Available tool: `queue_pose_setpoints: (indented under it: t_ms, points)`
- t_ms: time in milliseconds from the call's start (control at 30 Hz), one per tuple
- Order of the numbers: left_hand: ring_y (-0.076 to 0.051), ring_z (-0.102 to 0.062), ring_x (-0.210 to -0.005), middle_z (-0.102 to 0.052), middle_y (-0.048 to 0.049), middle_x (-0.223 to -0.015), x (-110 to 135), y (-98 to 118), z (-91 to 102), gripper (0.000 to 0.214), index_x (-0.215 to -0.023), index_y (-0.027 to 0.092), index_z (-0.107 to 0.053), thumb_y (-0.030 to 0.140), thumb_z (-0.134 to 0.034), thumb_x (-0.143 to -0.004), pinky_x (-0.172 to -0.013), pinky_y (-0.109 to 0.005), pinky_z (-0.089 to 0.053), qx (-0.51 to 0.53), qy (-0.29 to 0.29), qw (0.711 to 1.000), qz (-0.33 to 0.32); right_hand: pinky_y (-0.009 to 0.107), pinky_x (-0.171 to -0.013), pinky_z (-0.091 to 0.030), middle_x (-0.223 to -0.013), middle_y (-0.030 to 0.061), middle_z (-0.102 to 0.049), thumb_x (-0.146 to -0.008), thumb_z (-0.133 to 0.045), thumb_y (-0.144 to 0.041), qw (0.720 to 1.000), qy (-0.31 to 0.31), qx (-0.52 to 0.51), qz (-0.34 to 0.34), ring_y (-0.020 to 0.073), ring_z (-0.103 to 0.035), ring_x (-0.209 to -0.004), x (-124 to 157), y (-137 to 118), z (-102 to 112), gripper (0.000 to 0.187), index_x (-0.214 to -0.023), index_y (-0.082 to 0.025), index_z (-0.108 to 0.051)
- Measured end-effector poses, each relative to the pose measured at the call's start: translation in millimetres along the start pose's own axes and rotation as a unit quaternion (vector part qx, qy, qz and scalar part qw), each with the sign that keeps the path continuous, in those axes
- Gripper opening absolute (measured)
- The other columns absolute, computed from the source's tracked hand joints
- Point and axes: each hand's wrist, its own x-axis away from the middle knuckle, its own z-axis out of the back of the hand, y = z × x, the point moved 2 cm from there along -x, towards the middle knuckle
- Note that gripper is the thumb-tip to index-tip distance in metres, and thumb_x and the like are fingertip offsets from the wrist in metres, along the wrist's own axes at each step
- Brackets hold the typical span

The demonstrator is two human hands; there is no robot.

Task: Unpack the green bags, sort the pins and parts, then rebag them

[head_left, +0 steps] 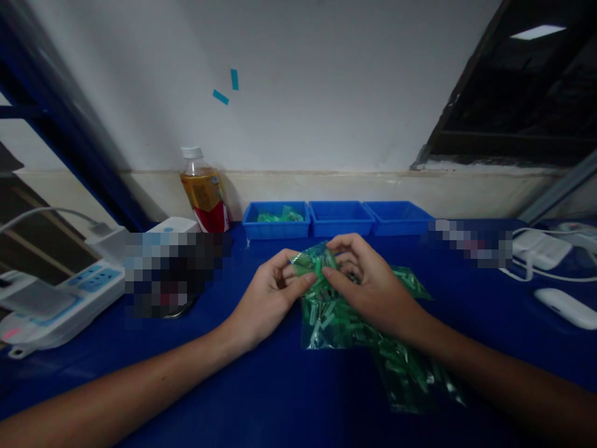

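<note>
Between my two hands is a small green plastic bag (321,264) with small pieces inside. My left hand (270,292) pinches its left side between thumb and fingers. On the other side, my right hand (366,283) grips the bag, its thumb pressed on the front and its fingers curled behind. Below them lies another clear green bag (326,326) full of small light green strips. More filled green bags (405,373) lie under my right wrist and forearm, which partly hide them.
Against the wall stand three blue bins; the left bin (275,231) holds green bags. A drink bottle (205,193) is beside them. At left lies a white power strip (79,298). A white case (564,308), a charger (541,249) and cables lie at right.
</note>
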Motion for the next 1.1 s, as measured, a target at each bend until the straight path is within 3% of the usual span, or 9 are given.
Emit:
queue_pose_setpoints:
  t_ms: [67,133,233,333,667,800,967,1100]
  points:
    - [-0.01,-0.057,-0.069,-0.061,0.0015,-0.074,-1,-2,0.3,0.022,-0.091,0.015,-0.051,0.028,-0.064,-0.08,-0.067,-0.022,-0.045,-0.012,-0.011,1.0,0.003,0.029,-0.058,-0.047,-0.082,0.0011,-0.056,-0.079,-0.055,-0.027,0.998,-0.016,-0.052,-0.033,0.0141,-0.055,-0.067,-1,2,-3,0.038,-0.113,-0.019,-0.04]
    - [-0.01,-0.054,-0.067,-0.057,0.0021,-0.074,-1,-1,3.3,0.019,-0.092,0.016,-0.051,0.03,-0.06,-0.083,-0.063,-0.021,-0.043,-0.064,0.012,0.998,-0.013,0.027,-0.055,-0.044,-0.076,-0.0009,-0.056,-0.08,-0.054,-0.024,0.999,-0.028,-0.027,-0.029,0.0128,-0.054,-0.062,2,0,-5,0.034,-0.111,-0.019,-0.042]
    - [-0.009,-0.048,-0.062,-0.052,0.0033,-0.073,2,2,9.8,0.022,-0.1,0.019,-0.053,0.032,-0.058,-0.084,-0.057,-0.02,-0.038,-0.176,0.08,0.98,-0.049,0.026,-0.06,-0.042,-0.076,0.0001,-0.056,-0.08,-0.051,-0.014,0.989,-0.015,0.123,0.083,0.0128,-0.054,-0.067,7,-8,-6,0.016,-0.095,-0.019,-0.053]
    - [-0.01,-0.045,-0.059,-0.051,0.0024,-0.073,3,5,13.5,0.021,-0.1,0.019,-0.056,0.033,-0.057,-0.085,-0.054,-0.022,-0.035,-0.234,0.094,0.965,-0.072,0.026,-0.061,-0.04,-0.077,0.0015,-0.055,-0.079,-0.047,-0.007,0.959,-0.002,0.211,0.191,0.0133,-0.054,-0.07,7,-14,-11,0.02,-0.094,-0.018,-0.055]
    - [-0.015,-0.056,-0.076,-0.062,-0.0051,-0.087,-6,-3,19.3,0.022,-0.095,0.015,-0.06,0.032,-0.057,-0.081,-0.06,-0.024,-0.041,-0.145,0.072,0.987,-0.022,0.028,-0.056,-0.045,-0.077,0.0043,-0.055,-0.083,-0.04,-0.011,0.93,-0.05,0.307,0.197,0.0154,-0.055,-0.064,-1,-4,-26,0.023,-0.097,-0.017,-0.057]
    - [-0.016,-0.056,-0.074,-0.062,-0.0044,-0.083,-6,-7,19.2,0.023,-0.096,0.015,-0.057,0.032,-0.057,-0.08,-0.061,-0.025,-0.04,-0.117,0.057,0.991,0.016,0.029,-0.061,-0.049,-0.081,0.0055,-0.057,-0.084,-0.039,-0.01,0.926,-0.054,0.294,0.229,0.0157,-0.057,-0.07,0,0,-24,0.027,-0.104,-0.016,-0.057]
    - [-0.015,-0.054,-0.073,-0.06,-0.0026,-0.079,-6,-6,19.2,0.021,-0.094,0.016,-0.056,0.033,-0.055,-0.082,-0.064,-0.026,-0.04,-0.099,0.04,0.994,0.032,0.027,-0.056,-0.049,-0.079,0.0059,-0.058,-0.083,-0.039,-0.009,0.919,-0.065,0.293,0.254,0.0153,-0.057,-0.066,-2,1,-23,0.033,-0.112,-0.012,-0.055]
    - [-0.015,-0.053,-0.077,-0.059,-0.0019,-0.081,-8,-5,21.9,0.02,-0.091,0.017,-0.058,0.036,-0.052,-0.086,-0.068,-0.025,-0.041,-0.105,0.06,0.992,0.023,0.027,-0.056,-0.05,-0.078,0.0064,-0.06,-0.083,-0.037,-0.008,0.912,-0.053,0.3,0.274,0.015,-0.058,-0.066,0,1,-23,0.035,-0.112,-0.012,-0.055]
